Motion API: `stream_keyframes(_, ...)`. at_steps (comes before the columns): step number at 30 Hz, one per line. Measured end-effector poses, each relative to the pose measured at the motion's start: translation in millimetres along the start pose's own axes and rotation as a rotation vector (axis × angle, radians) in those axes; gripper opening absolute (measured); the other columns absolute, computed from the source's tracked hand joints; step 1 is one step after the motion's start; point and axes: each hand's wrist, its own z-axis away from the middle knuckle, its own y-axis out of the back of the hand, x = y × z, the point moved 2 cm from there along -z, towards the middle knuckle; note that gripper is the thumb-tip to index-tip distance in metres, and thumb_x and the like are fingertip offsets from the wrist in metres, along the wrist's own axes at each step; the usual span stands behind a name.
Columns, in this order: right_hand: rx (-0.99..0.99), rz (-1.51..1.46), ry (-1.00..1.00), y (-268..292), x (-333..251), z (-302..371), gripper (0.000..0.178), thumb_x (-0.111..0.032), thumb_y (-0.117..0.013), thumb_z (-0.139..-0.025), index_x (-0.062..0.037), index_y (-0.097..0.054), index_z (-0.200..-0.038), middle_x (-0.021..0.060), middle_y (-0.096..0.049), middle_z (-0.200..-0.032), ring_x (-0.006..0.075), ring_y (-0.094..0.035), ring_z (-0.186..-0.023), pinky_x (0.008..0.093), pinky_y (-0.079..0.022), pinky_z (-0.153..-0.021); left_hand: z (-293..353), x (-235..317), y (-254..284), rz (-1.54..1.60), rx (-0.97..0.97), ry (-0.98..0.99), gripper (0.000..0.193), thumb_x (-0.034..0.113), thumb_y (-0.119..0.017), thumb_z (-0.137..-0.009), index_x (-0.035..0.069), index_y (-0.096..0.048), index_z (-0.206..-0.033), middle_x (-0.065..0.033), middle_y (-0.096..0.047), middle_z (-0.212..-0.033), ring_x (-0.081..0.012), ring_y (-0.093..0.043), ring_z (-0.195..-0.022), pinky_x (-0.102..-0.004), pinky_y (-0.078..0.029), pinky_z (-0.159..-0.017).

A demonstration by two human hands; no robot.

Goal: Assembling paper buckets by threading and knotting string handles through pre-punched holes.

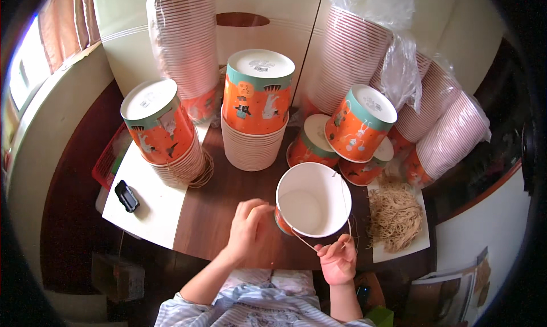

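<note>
Cord [304, 241] is pinched by thumb and fingers of the right hand [337, 262]. The open paper bucket [310, 204], to which it is attached, is placed just ahead of both hands. The left hand [248, 229] is half curled; whether anything is gripped there cannot be told.

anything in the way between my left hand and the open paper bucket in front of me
Nothing visible: the left hand is right beside the bucket, on its left; whether they touch is hard to tell. The string runs from the bucket's near side to the right hand, clear of that gap.
</note>
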Motion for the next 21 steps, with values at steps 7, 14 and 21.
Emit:
stream_keyframes(7,0.197,0.245,0.240,16.6,-22.6,-12.6,0.055,-0.007,-0.058,-0.076,-0.0105,-0.027,-0.122,0.0133,-0.056,-0.095,0.0223,-0.057,-0.081,0.0374,-0.047,-0.076,-52.1,-20.7,8.7,-0.391,-0.239,-0.253,0.045,0.005,-0.057,-0.065,0.015,-0.056,-0.109,-0.0044,-0.047,-0.121,-0.0275,-0.045,-0.105,-0.0401,-0.040,-0.085)
stream_keyframes(14,0.008,0.489,0.283,29.3,-44.8,-18.2,0.028,-0.001,-0.045,-0.082,-0.0024,-0.052,-0.109,0.0116,-0.057,-0.104,0.0207,-0.056,-0.091,0.0347,-0.045,-0.080,-63.0,-24.8,15.2,-0.329,-0.450,-0.391,0.035,0.008,-0.059,-0.067,0.013,-0.057,-0.101,-0.0071,-0.048,-0.121,-0.0283,-0.045,-0.110,-0.0410,-0.041,-0.087)
stream_keyframes(21,-0.066,1.374,0.569,-0.1,-61.0,-41.1,0.034,0.008,-0.048,-0.077,-0.0010,-0.054,-0.110,0.0123,-0.056,-0.109,0.0235,-0.054,-0.098,0.0345,-0.042,-0.085,-52.2,-19.2,56.5,0.083,-0.591,-0.308,0.015,0.004,-0.060,-0.069,0.006,-0.058,-0.084,-0.0080,-0.054,-0.112,-0.0272,-0.050,-0.106,-0.0362,-0.044,-0.086)
